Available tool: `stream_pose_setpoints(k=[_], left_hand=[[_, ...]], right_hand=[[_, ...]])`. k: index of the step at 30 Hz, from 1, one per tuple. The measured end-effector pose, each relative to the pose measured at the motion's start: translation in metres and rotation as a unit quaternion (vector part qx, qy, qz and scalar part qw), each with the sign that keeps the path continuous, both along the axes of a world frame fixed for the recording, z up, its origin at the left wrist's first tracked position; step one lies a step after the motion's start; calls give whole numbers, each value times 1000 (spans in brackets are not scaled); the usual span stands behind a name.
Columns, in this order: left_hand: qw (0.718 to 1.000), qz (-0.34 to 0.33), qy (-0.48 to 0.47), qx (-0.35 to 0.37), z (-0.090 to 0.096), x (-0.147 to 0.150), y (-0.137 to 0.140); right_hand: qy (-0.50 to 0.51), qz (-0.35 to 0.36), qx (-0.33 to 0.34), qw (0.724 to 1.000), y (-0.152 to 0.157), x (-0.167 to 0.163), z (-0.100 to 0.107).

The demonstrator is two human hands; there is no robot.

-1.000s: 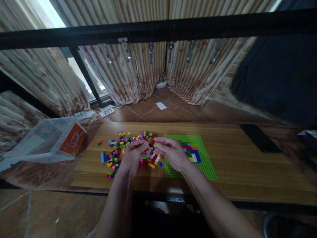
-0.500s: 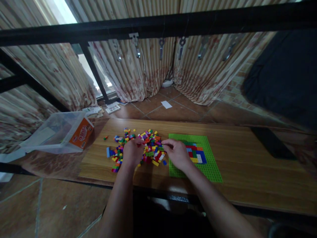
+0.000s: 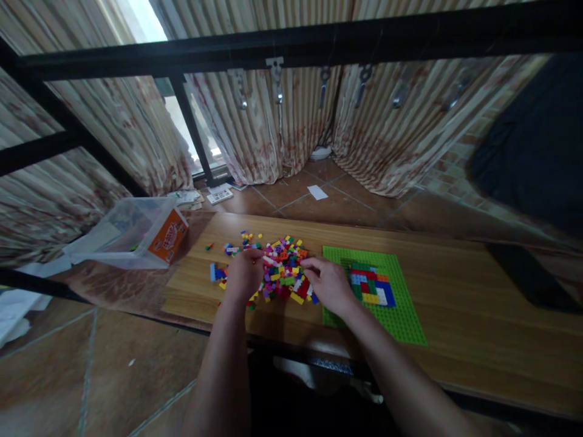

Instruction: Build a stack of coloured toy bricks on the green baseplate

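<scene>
My left hand (image 3: 246,276) is over the left part of a pile of small coloured toy bricks (image 3: 288,281), fingers bent into a pinch. At its fingertips shows a pale pink brick (image 3: 268,261), seemingly gripped. My right hand (image 3: 328,284) hovers between the pile's right side and a green studded baseplate (image 3: 407,315), covering the plate's left part. Its thumb and fingers are drawn together; whatever they hold is too small to make out. On the baseplate sits a flat patch of joined bricks (image 3: 371,285) in red, blue, white, yellow, orange and green.
The wooden tabletop (image 3: 464,291) carries a dark flat object (image 3: 531,276) at right. A clear plastic box (image 3: 136,233) with an orange label stands to the left. Beyond the table, a black metal bar (image 3: 291,51) with hanging hooks crosses before curtains. White paper (image 3: 317,192) lies on the tiled floor.
The whole view has shifted, so the table and box appear farther right. My left fingertips now show a pale pink brick, and my right hand stays by the pile's right edge.
</scene>
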State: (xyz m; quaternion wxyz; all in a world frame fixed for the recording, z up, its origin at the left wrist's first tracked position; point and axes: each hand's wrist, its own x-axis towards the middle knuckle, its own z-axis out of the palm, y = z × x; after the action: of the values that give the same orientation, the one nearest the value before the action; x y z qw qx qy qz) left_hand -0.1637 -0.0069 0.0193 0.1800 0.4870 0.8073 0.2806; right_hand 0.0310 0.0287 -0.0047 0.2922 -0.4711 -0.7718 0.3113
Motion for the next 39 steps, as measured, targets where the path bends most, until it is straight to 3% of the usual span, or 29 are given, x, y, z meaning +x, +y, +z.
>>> stream_pose_setpoints(k=[7,12,16,20,22,26,29,32,39], left_hand=[[998,49,8,28,5,-24,-8],[991,115,56,-38,17,-46,-28],[984,108,78,-118,19,-66,-52],[981,50,-38,-183,13,-71,-74],[973,24,-112,-200,9,-68,-80],[963,0,-204,-178,0,-59,-78],[961,-15,-234,-149,-5,-50,-70],[963,-21,-237,-125,-10,-41,-62],[975,-21,-215,-58,-9,-32,-52]], right_hand=[[14,-9,10,1000,0,2,4],[31,-8,22,999,-3,0,-2],[57,-2,41,998,-7,-2,-4],[88,16,28,996,-21,-7,2],[95,67,-10,993,-36,-12,5],[32,211,-64,975,-70,-23,5],[-15,257,-58,965,-83,-29,0],[-23,250,-45,967,-81,-32,-5],[-2,156,-4,988,-67,-34,-11]])
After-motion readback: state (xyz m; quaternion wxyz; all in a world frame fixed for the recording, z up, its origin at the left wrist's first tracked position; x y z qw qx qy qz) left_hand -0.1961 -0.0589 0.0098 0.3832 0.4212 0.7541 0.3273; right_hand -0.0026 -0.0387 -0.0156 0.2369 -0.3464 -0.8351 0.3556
